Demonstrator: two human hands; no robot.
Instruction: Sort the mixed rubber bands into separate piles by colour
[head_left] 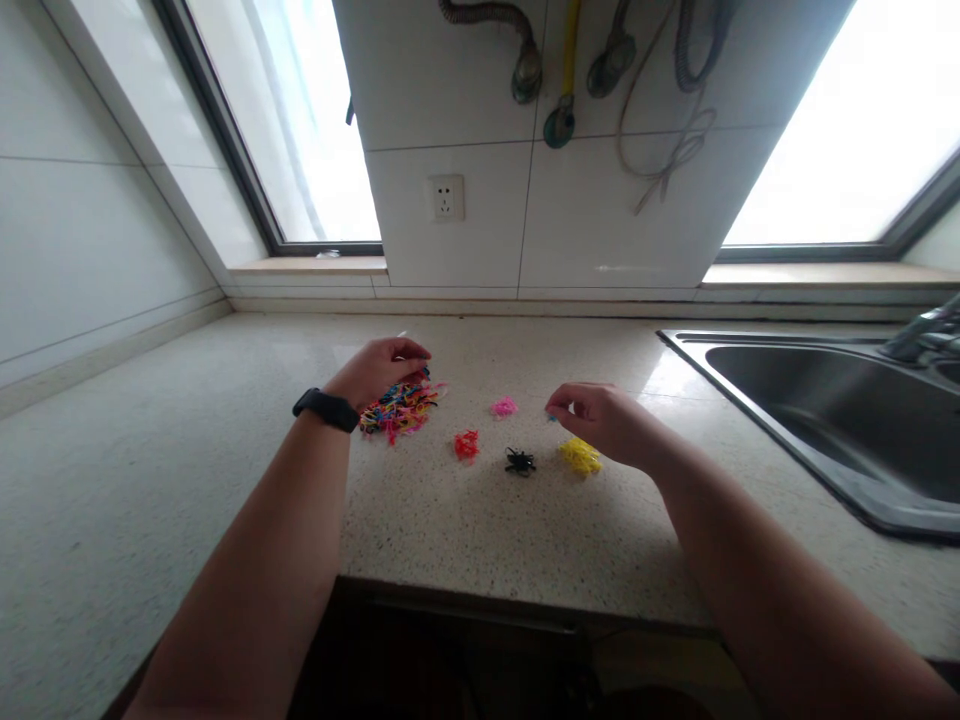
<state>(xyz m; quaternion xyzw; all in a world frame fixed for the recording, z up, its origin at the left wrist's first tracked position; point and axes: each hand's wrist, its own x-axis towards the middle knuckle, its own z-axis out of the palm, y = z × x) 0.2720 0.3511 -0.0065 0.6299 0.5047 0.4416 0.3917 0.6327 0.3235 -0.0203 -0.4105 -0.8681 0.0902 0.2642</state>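
On the speckled counter lies a mixed heap of small, thin, many-coloured bands (401, 410), like rubber bands. My left hand (386, 368), with a black wristband (327, 408), reaches over the back of this heap, fingers pinched together; dark and blue bits show at the fingertips. To the right, my right hand (592, 412) is closed in a pinch just above the counter, with a tiny light-blue band (552, 417) at its fingertips. Between and in front of the hands sit single-colour piles: pink bands (504, 406), red bands (466, 445), black bands (520, 461) and yellow bands (580, 457).
A steel sink (690, 352) with a tap (926, 330) is set into the counter (450, 530) at the right. The tiled wall behind carries a socket (447, 198), hoses and pipe fittings (559, 122). Windows stand on both sides. The counter's front edge is near my forearms.
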